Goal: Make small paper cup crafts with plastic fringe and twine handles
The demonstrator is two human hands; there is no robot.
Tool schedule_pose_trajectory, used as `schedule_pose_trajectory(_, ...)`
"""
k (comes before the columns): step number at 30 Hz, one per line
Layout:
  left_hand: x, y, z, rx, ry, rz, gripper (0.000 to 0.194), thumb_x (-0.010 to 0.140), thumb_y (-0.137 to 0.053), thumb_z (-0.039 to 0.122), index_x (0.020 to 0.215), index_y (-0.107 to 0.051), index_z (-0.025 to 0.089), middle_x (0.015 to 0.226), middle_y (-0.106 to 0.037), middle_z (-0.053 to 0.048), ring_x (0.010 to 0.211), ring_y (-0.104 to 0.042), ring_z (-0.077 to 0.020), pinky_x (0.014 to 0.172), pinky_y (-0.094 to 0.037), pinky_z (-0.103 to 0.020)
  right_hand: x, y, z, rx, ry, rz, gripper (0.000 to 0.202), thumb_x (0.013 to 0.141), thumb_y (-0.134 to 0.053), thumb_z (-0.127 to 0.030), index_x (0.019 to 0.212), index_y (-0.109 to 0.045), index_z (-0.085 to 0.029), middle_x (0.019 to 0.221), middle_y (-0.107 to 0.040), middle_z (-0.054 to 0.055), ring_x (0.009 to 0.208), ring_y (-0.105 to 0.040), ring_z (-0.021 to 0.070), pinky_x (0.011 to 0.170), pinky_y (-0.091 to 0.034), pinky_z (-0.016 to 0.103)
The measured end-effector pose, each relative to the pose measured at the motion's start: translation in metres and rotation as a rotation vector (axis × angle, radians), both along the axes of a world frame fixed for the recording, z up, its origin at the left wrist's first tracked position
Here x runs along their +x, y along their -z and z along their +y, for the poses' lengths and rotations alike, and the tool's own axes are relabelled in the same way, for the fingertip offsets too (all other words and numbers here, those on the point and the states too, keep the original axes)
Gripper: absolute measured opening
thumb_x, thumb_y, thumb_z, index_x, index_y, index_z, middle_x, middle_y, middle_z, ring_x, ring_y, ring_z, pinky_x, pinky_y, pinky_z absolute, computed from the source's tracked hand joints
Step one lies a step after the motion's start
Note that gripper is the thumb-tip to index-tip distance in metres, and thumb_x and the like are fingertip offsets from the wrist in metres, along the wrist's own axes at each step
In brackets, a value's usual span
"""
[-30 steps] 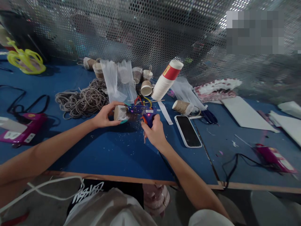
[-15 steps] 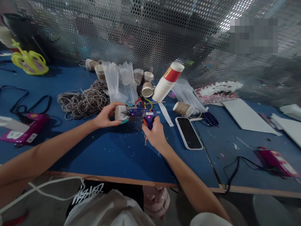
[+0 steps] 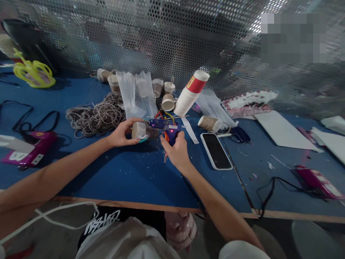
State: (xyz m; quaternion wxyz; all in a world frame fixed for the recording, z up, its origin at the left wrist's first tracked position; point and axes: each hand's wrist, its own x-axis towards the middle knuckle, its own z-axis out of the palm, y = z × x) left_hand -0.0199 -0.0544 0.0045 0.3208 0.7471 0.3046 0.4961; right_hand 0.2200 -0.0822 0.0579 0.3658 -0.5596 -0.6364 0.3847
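Observation:
A paper cup (image 3: 139, 131), partly wrapped in brown cord, lies on its side in my left hand (image 3: 124, 133), its base toward the left. My right hand (image 3: 176, 152) grips a blue glue gun (image 3: 172, 132) with an orange trigger and a lit red light. The gun's front end is at the upper far side of the cup; I cannot tell whether the nozzle touches it. Just left of the cup sits a tangled heap of grey-brown cord (image 3: 97, 114). Behind the gun leans a tall stack of white paper cups (image 3: 187, 97).
Several cord-wrapped cups (image 3: 168, 102) stand along the back, beside clear plastic bags (image 3: 137, 91). A phone (image 3: 217, 151) and another wrapped cup (image 3: 209, 123) lie to the right. Magenta glue guns (image 3: 35, 145) rest at both sides. A yellow crown-shaped object (image 3: 35, 72) stands at far left.
My right hand has shifted slightly left with the glue gun, which now points more upward to the left. The cup has turned a little in my left hand, showing more of its base.

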Motion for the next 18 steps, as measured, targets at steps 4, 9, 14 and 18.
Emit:
schedule_pose_trajectory(4, -0.001, 0.0, 0.002, -0.035, 0.013, -0.07, 0.059, 0.074, -0.077, 0.039, 0.125, -0.053, 0.02, 0.105, -0.066, -0.01, 0.089, -0.067, -0.02, 0.073, -0.056, -0.029, 0.019, -0.006, 0.011, 0.107, 0.199, -0.056, 0.046, 0.074, -0.067, -0.051, 0.087, -0.031, -0.025, 0.057, -0.052, -0.005, 0.042, -0.054, 0.0179, 0.041, -0.046, 0.033)
schedule_pose_trajectory(9, -0.003, 0.0, 0.007, -0.098, 0.001, -0.132, 0.053, 0.076, -0.075, 0.044, 0.119, -0.054, 0.02, 0.104, -0.066, -0.009, 0.088, -0.066, -0.0189, 0.076, -0.056, -0.03, 0.046, -0.002, 0.033, 0.065, 0.3, -0.511, 0.03, 0.085, -0.052, -0.049, 0.081, -0.043, -0.021, 0.064, -0.058, 0.01, 0.073, -0.067, 0.0334, 0.066, -0.051, 0.044)
schedule_pose_trajectory(14, -0.002, 0.002, 0.009, -0.125, 0.017, -0.133, 0.052, 0.076, -0.074, 0.047, 0.116, -0.056, 0.019, 0.103, -0.065, -0.008, 0.086, -0.066, -0.0186, 0.076, -0.055, -0.03, 0.045, -0.002, 0.03, 0.15, 0.358, -0.817, 0.046, 0.081, -0.057, -0.056, 0.084, -0.053, -0.01, 0.089, -0.06, 0.032, 0.098, -0.059, 0.0485, 0.078, -0.047, 0.059)
schedule_pose_trajectory(18, 0.002, 0.001, 0.007, -0.234, 0.007, -0.21, 0.054, 0.07, -0.078, 0.044, 0.111, -0.056, 0.017, 0.099, -0.064, -0.006, 0.086, -0.063, -0.0175, 0.075, -0.052, -0.028, 0.034, -0.008, 0.012, 0.601, 0.258, -0.505, 0.044, 0.077, -0.063, -0.052, 0.095, -0.05, -0.014, 0.105, -0.059, 0.024, 0.111, -0.053, 0.0411, 0.089, -0.043, 0.063)
